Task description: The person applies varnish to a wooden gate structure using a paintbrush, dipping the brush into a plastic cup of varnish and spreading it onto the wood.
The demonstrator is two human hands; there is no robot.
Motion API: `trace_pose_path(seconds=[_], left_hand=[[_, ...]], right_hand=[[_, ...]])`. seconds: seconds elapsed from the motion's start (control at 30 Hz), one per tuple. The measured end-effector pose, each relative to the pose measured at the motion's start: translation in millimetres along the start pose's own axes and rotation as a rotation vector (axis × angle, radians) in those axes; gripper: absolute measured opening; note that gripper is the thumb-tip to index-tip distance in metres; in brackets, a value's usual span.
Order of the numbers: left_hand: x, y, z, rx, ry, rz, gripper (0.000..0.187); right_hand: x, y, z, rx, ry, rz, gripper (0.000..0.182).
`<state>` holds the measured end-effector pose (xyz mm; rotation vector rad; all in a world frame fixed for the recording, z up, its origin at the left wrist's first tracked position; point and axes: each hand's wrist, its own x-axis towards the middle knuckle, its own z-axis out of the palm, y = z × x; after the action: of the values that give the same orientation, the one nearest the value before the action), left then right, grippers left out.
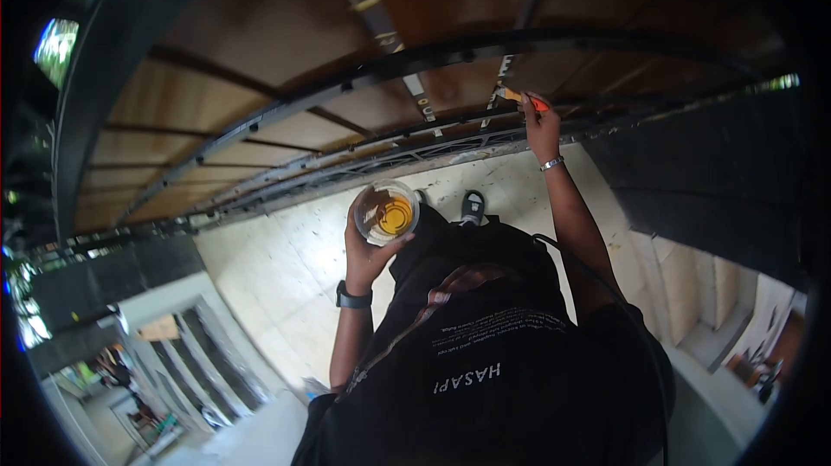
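My left hand (368, 251) is wrapped round a clear plastic cup (387, 212) with amber liquid in the bottom, held above the floor. Farther forward on the right, my right hand (542, 126) grips a small brush (528, 101) with an orange-red handle. The brush's tip is at a narrow dark upright bar of the gate (286, 111), beside worn whitish patches. Whether the bristles touch the bar is too small to tell. Brown panels fill the gate's dark frame.
Pale floor tiles (260, 271) lie under me, and my sandalled foot (473, 206) shows near the gate's foot. A dark wall (701, 180) stands at the right. A cable runs over my right shoulder. Slatted, whitish structures (203, 362) are at the lower left.
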<state>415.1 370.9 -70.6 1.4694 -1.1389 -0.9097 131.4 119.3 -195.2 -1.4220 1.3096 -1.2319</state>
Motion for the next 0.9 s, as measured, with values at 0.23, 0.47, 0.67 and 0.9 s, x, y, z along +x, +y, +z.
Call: trace_pose_path(seconds=[0.23,0.47,0.67,0.9], left_hand=[[9,23,12,0.122,-0.093,-0.042,0.096],[25,53,23,0.032,-0.155,-0.050,0.102],[51,80,38,0.054,-0.253,-0.023,0.107],[71,89,51,0.120,-0.306,-0.015,0.109]], right_hand=[[-11,-33,-38,0.498,0.155,0.048,0.030],[-24,-40,-38,0.111,0.168,-0.080,0.021],[-13,-9,-20,-0.141,0.123,-0.077,0.021],[-25,-58,-44,0.490,0.142,0.022,0.027]])
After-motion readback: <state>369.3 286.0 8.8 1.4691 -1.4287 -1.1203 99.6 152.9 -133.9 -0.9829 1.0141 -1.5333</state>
